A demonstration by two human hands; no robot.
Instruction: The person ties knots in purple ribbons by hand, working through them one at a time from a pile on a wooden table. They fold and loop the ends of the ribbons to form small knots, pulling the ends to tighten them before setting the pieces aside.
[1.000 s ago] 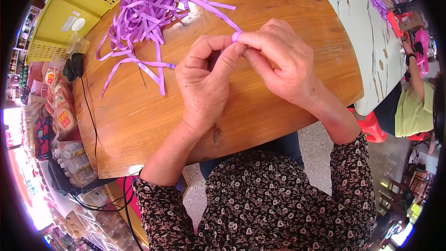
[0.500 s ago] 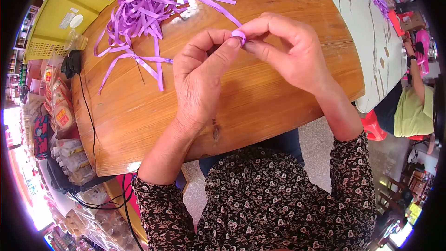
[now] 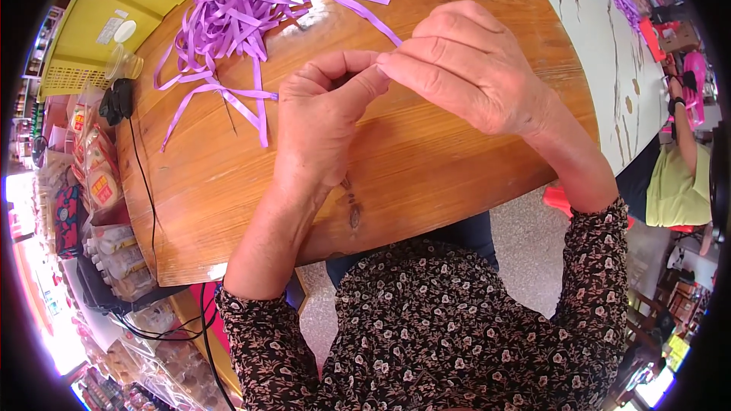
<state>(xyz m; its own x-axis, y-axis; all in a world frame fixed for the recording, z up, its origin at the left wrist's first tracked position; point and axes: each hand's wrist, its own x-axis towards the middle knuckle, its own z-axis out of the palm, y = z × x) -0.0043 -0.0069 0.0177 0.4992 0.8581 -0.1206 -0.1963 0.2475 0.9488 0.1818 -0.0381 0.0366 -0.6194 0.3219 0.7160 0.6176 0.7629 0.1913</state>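
Observation:
Above the wooden table, both hands meet at the fingertips. A purple ribbon runs from the pile down to where they touch. My left hand is closed in a pinch of thumb and bent index finger, with the ribbon between them mostly hidden. My right hand pinches at the same spot, its thumb tip against the left fingertips and its other fingers bent over, covering the ribbon loop. Farther back lies a tangled heap of purple ribbons. A strand with a darker band at its end passes behind my left hand.
A yellow-green perforated basket stands at the far left, beside a small clear plastic cup. A black cable crosses the table's left edge. Packaged goods crowd that side. At right, a marble-patterned table adjoins, with another person's arm near it.
My right hand has turned over, its back now facing up and its fingers covering the ribbon loop that showed before. My left hand has shifted slightly left. The heap stays put.

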